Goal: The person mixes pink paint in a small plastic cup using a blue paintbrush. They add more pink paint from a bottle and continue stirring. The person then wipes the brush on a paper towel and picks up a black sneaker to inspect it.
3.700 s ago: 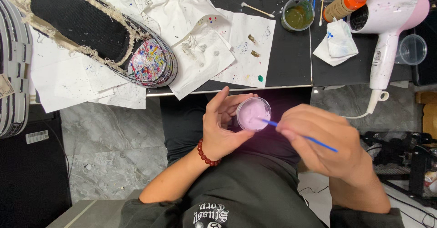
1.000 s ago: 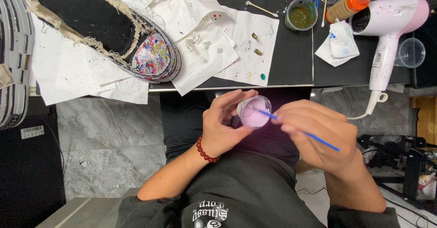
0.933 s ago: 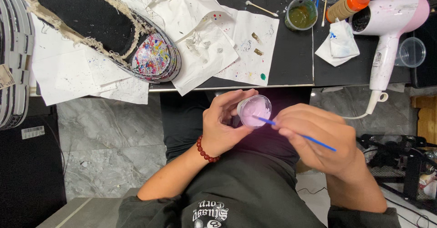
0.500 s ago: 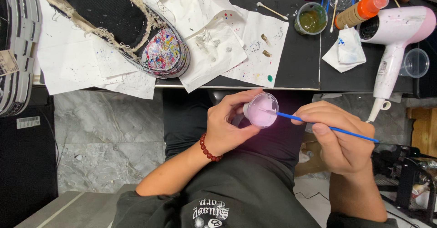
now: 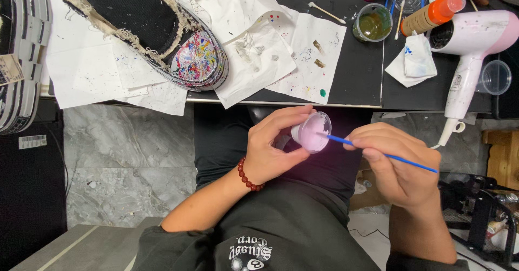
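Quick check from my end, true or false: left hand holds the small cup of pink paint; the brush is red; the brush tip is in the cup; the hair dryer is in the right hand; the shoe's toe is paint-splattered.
1. The left hand holds the small cup of pink paint: true.
2. The brush is red: false, it is blue.
3. The brush tip is in the cup: true.
4. The hair dryer is in the right hand: false, it lies on the table.
5. The shoe has a paint-splattered toe: true.
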